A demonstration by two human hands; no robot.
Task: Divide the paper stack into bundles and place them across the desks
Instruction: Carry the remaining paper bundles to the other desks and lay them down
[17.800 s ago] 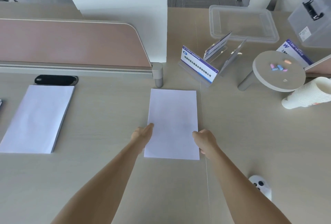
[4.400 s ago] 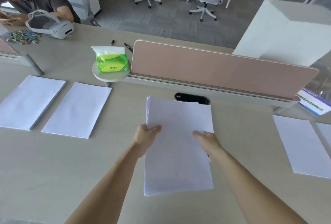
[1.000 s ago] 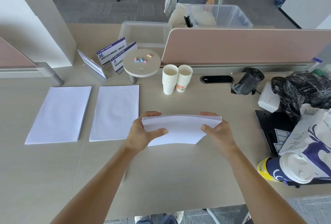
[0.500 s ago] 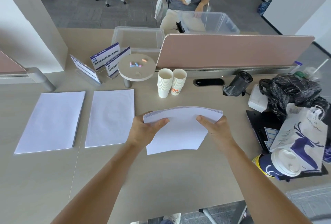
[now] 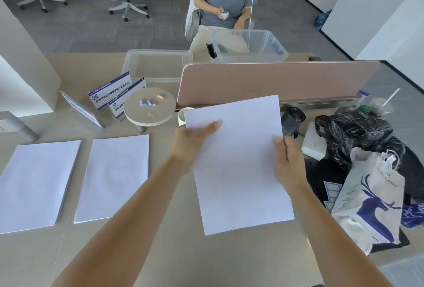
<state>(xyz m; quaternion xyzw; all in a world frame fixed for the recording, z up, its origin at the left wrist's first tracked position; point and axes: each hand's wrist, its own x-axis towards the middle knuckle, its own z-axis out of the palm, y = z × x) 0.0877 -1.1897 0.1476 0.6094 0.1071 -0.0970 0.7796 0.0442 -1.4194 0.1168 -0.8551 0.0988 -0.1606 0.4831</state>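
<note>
You have the paper bundle [image 5: 238, 163] pinched between both hands above the desk [image 5: 174, 245] — your left hand [image 5: 195, 140] grips its left edge near the far corner with the thumb laid flat on the top sheet, and your right hand [image 5: 286, 163] clamps the right edge about midway, thumb on top as well. Holding it by opposite edges keeps the sheets squared and flat, which looks like preparation for laying it down as one neat block. Its long axis runs away from you, the far end tipped slightly left, roughly matching the two bundles [image 5: 112, 176] already lying side by side on the desk to your left (the open patch beside them seems the likely landing spot). The far corner hides part of a paper cup [image 5: 183, 116].
</note>
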